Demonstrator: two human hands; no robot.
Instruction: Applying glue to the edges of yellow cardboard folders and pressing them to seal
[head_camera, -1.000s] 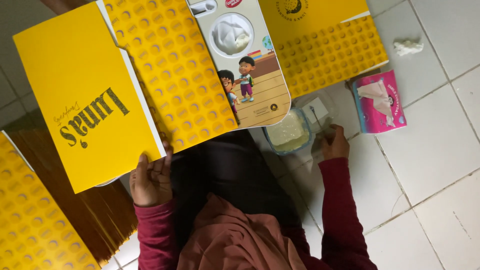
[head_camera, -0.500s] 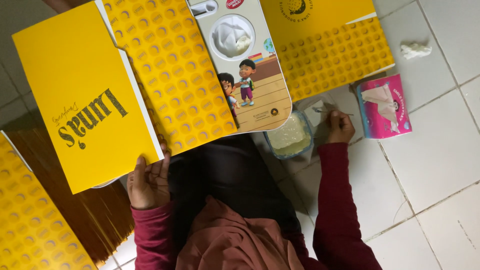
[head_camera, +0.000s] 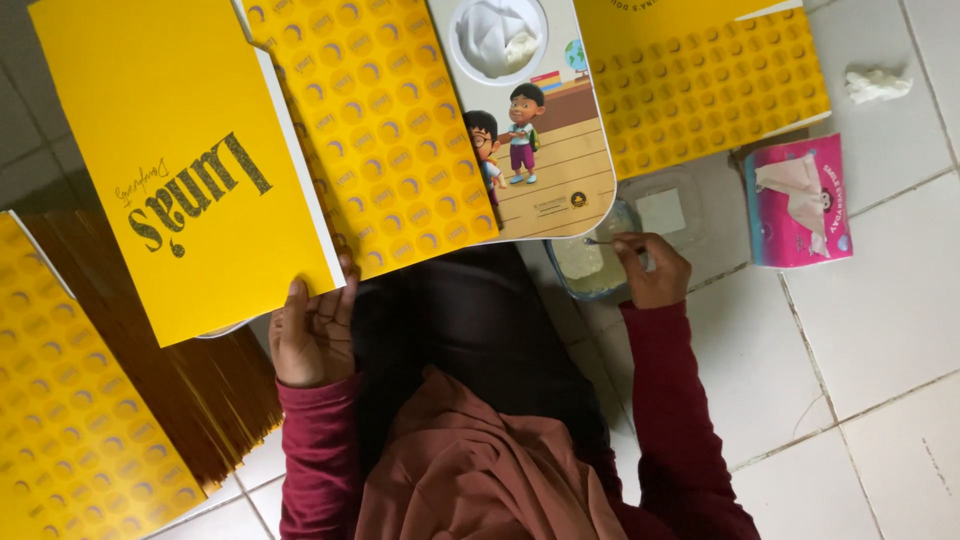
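Head view, from the left edge: a stack of yellow dotted sheets (head_camera: 70, 420) lies on the white tiled floor (head_camera: 880, 330), with a dark brown fanned pile (head_camera: 190, 370) just beside it. Above these sits an open yellow box (head_camera: 260, 150), its plain lid to the left and its dotted inner face to the right. The left hand (head_camera: 312, 335) holds the box's near edge, fingers spread flat under it and the thumb up along the lid's edge, so they are clamped on the box. Next comes a picture card (head_camera: 545, 150) with two cartoon children and a round window, lying against the box. Just below the card's corner is a clear container (head_camera: 592, 265) of pale paste. The right hand (head_camera: 652, 272) is over it, fingertips pinched together on a thin stick (head_camera: 600, 241) that points into the container. Further right lie a second yellow dotted box (head_camera: 715, 85), a pink tissue pack (head_camera: 797, 200) and a crumpled white wad (head_camera: 877, 83).
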